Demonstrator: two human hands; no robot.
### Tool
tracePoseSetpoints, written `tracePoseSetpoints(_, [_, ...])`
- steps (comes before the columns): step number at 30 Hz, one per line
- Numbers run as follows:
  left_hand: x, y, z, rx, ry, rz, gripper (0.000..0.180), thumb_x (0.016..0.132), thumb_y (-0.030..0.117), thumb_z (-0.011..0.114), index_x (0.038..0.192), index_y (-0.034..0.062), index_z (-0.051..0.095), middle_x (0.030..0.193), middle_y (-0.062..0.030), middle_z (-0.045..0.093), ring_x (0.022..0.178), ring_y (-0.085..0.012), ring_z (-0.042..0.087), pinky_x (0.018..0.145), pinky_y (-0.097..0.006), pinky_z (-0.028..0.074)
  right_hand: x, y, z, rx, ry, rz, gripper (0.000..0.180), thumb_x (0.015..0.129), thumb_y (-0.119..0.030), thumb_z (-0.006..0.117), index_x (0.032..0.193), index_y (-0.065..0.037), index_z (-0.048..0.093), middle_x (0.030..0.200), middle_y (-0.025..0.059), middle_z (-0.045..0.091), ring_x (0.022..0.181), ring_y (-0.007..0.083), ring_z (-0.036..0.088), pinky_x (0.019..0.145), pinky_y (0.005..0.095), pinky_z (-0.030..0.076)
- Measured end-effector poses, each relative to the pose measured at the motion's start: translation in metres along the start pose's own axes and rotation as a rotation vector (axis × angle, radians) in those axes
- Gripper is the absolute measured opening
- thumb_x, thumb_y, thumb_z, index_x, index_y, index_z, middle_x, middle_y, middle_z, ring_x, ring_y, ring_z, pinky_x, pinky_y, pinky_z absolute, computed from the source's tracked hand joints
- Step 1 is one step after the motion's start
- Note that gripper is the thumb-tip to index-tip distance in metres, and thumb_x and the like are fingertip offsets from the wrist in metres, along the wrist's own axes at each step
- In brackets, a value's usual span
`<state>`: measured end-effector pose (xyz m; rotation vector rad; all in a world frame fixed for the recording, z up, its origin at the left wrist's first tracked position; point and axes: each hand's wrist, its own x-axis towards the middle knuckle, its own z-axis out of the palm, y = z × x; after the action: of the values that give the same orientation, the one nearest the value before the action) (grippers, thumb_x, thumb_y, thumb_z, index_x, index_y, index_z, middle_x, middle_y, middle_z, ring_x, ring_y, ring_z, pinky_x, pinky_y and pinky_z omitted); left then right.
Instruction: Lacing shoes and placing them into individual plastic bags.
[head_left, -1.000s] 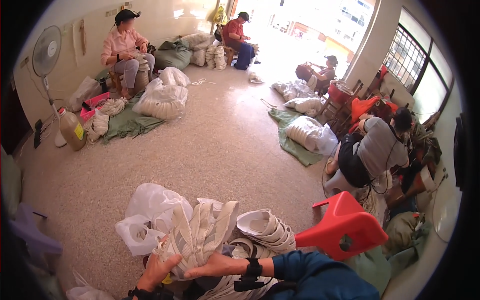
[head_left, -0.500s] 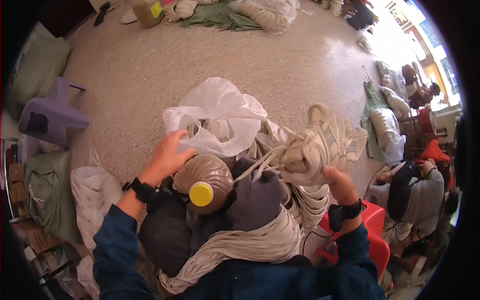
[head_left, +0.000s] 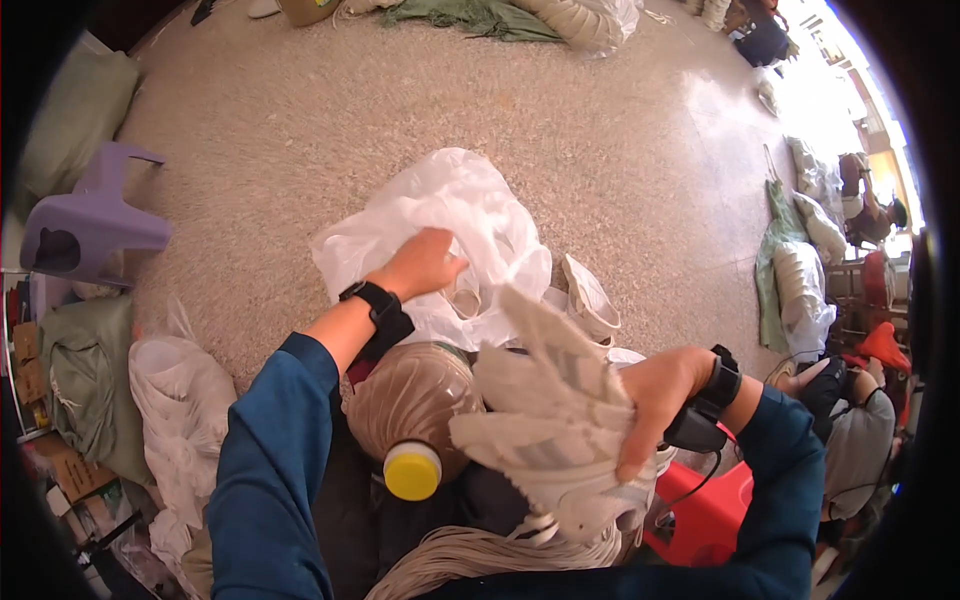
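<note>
My right hand (head_left: pixel 655 405) grips a stack of pale beige shoe uppers (head_left: pixel 560 420) with grey stripes, tilted and fanned toward the left. My left hand (head_left: pixel 425 265) is down at the mouth of a translucent white plastic bag (head_left: pixel 455 195) on the floor. Its thumb side shows, while the fingertips are hidden by the bag. Something beige shows through the bag's opening. Between my forearms stands a large clear bottle with a yellow cap (head_left: pixel 412 470). A bundle of beige laces (head_left: pixel 480 560) lies across my lap.
Another beige shoe upper (head_left: pixel 590 300) lies right of the bag. A red stool (head_left: pixel 705 515) stands by my right arm, a purple stool (head_left: pixel 95 225) at far left. Stuffed sacks (head_left: pixel 180 410) line the left; other people (head_left: pixel 860 440) sit along the right.
My left hand has moved from beside the bottle forward into the bag. My right hand has brought the uppers left and nearer, turning them, and their long laces no longer hang across.
</note>
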<state>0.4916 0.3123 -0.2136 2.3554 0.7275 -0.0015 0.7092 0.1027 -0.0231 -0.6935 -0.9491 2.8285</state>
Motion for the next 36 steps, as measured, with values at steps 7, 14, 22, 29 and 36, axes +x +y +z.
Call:
tracePoseSetpoints(7, [0.046,0.025,-0.044,-0.272,0.128,0.059,0.054,0.085,0.023,0.065,0.131,-0.0027,0.051,0.120,-0.0243,0.060,0.107,-0.0407,0.059,0.093,-0.045,0.048,0.037,-0.038,-0.046,-0.197,-0.249,0.069,0.061,0.081,-0.014,0.081,0.132,0.006,0.052,0.124,0.0134,0.065,0.110,0.0169,0.059,0.099,0.0306,0.047])
tracePoseSetpoints(14, [0.027,-0.072,0.014,-0.238,-0.023,-0.052,0.041,0.088,0.012,0.056,0.127,0.0006,0.056,0.123,-0.0195,0.061,0.107,-0.0394,0.060,0.093,-0.044,0.048,0.010,-0.049,-0.096,-0.128,0.322,0.020,0.063,0.079,-0.011,0.083,0.132,0.004,0.053,0.126,0.0113,0.064,0.114,0.0174,0.058,0.101,0.0321,0.046])
tracePoseSetpoints(22, [0.000,-0.078,0.092,0.437,-0.038,0.381,0.046,0.080,0.023,0.065,0.126,0.0152,0.061,0.141,-0.0129,0.051,0.141,-0.0327,0.033,0.115,-0.063,0.019,0.056,-0.017,-0.125,-0.144,0.795,-0.273,0.062,0.080,-0.015,0.080,0.134,0.001,0.053,0.126,0.0090,0.062,0.115,0.0164,0.057,0.099,0.0319,0.046])
tracePoseSetpoints(29, [-0.021,-0.082,0.082,0.585,-0.011,0.242,0.053,0.089,0.027,0.055,0.141,0.0185,0.051,0.145,-0.0097,0.048,0.138,-0.0315,0.037,0.114,-0.065,0.014,0.129,0.009,-0.170,-0.114,1.024,-0.512,0.057,0.080,-0.011,0.077,0.131,0.002,0.054,0.119,0.0092,0.066,0.108,0.0166,0.062,0.093,0.0312,0.050])
tracePoseSetpoints(36, [-0.037,-0.071,0.071,0.306,-0.167,-0.008,0.025,0.079,0.008,0.064,0.103,0.0111,0.070,0.108,-0.0113,0.063,0.113,-0.0307,0.054,0.108,-0.056,0.029,0.170,0.047,-0.220,-0.395,1.396,-0.549,0.040,0.076,-0.021,0.077,0.109,0.001,0.067,0.100,0.0129,0.073,0.094,0.0196,0.069,0.081,0.0332,0.053])
